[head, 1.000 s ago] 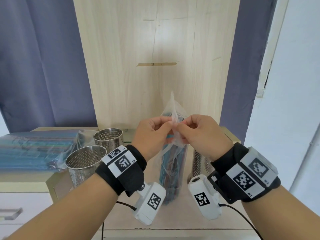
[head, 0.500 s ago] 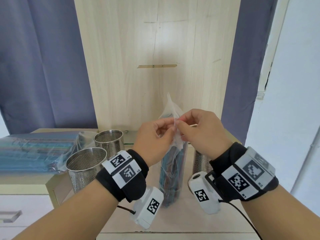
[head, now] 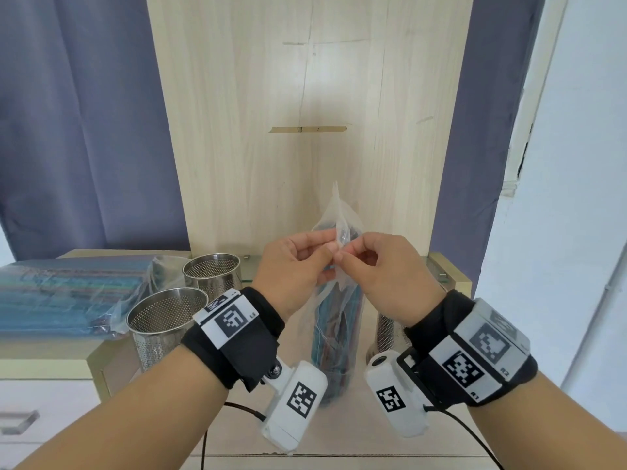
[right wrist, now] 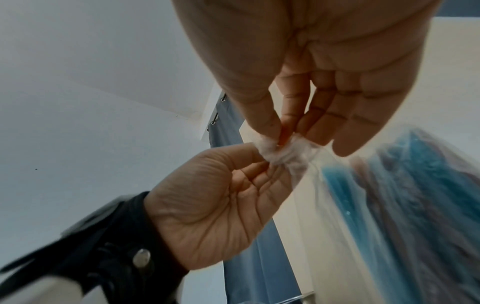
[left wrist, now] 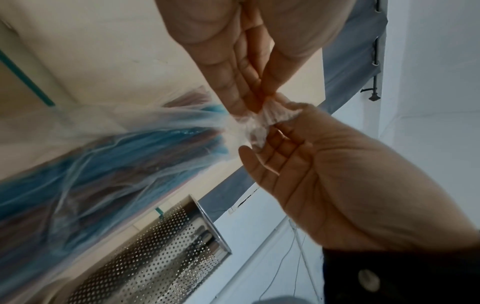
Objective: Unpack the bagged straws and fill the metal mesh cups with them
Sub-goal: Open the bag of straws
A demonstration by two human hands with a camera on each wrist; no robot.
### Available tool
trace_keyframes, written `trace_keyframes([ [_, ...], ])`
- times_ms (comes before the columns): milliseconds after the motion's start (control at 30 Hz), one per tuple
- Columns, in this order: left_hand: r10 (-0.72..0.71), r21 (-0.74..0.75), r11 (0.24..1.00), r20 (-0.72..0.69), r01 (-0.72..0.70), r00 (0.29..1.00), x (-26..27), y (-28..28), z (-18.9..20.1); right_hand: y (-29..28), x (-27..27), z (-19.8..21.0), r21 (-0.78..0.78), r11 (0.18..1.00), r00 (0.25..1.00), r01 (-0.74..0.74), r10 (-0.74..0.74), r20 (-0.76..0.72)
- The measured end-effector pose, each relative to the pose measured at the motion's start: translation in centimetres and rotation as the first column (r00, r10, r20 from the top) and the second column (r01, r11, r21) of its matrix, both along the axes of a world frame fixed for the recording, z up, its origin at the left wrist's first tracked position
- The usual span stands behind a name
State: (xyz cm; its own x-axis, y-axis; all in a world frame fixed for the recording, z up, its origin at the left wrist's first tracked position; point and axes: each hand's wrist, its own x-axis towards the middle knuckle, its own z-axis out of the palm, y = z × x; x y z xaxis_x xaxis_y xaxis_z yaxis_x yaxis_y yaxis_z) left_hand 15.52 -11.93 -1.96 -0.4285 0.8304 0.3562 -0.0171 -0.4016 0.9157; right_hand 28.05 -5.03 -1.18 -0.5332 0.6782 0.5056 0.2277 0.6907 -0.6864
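A clear plastic bag of blue and brown straws (head: 336,337) stands upright on the desk in front of me. My left hand (head: 325,249) and right hand (head: 349,254) meet at its top, and each pinches the crumpled plastic between thumb and fingertips. The left wrist view shows the gathered bag top (left wrist: 267,117) squeezed between both hands. Two metal mesh cups (head: 166,320) (head: 212,273) stand empty to the left of the bag. A third mesh cup (head: 386,330) is half hidden behind my right wrist.
More bagged straws (head: 61,293) lie in a stack at the left of the desk. A wooden panel (head: 305,130) rises right behind the bag, with curtains on both sides. A drawer front with a handle (head: 17,422) sits below at the left.
Both hands have stayed pinched on the bag's top. They have risen a little and their fingertips have drawn closer together on the crumpled plastic.
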Motion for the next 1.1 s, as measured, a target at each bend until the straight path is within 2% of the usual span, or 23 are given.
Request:
trace_keyframes([
  [233,-0.023,0.014,1.000,0.036,0.023,0.999,0.2,-0.1,0.1,-0.1,-0.1,-0.7,-0.069,0.996,0.991,-0.063,0.054,-0.119],
  [367,0.055,0.046,0.998,-0.107,-0.050,0.993,0.4,-0.1,-0.1,-0.3,-0.1,0.2,-0.139,0.990,0.987,-0.032,0.009,-0.160],
  [467,0.147,0.082,0.988,-0.273,-0.129,0.951,0.7,0.1,-0.6,-0.4,0.1,1.6,-0.019,0.996,0.996,0.087,-0.088,-0.018],
  [533,0.216,0.104,0.976,-0.413,-0.190,0.885,0.7,0.3,-0.9,-0.6,0.1,2.8,0.136,0.978,0.970,0.158,-0.180,0.166],
  [600,0.254,0.127,0.967,-0.518,-0.221,0.817,0.8,0.2,-1.1,-0.6,-0.3,3.7,0.212,0.960,0.932,0.181,-0.236,0.274],
  [667,0.281,0.147,0.959,-0.554,-0.241,0.784,0.9,0.2,-1.0,-0.6,-0.6,4.2,0.223,0.953,0.909,0.205,-0.270,0.317],
  [733,0.292,0.149,0.956,-0.524,-0.251,0.800,0.8,0.2,-0.9,-0.5,-0.7,4.2,0.206,0.960,0.914,0.191,-0.250,0.320],
  [767,0.288,0.139,0.958,-0.491,-0.252,0.822,0.7,0.3,-0.8,-0.3,-0.6,4.0,0.164,0.973,0.936,0.164,-0.206,0.285],
  [833,0.266,0.115,0.964,-0.421,-0.239,0.867,0.6,0.4,-0.8,0.1,-0.4,3.4,-0.028,0.996,0.990,0.084,-0.081,0.113],
  [933,0.192,0.085,0.981,-0.321,-0.173,0.928,0.7,0.4,-0.8,0.3,-0.4,2.4,-0.290,0.956,0.992,-0.043,0.005,-0.128],
  [1000,0.128,0.071,0.991,-0.250,-0.113,0.960,0.9,0.3,-0.7,0.4,-0.6,1.9,-0.364,0.926,0.979,-0.098,0.025,-0.202],
  [1100,0.069,0.060,0.996,-0.192,-0.058,0.979,1.0,0.2,-0.5,0.7,-0.9,1.4,-0.384,0.914,0.968,-0.133,0.036,-0.249],
])
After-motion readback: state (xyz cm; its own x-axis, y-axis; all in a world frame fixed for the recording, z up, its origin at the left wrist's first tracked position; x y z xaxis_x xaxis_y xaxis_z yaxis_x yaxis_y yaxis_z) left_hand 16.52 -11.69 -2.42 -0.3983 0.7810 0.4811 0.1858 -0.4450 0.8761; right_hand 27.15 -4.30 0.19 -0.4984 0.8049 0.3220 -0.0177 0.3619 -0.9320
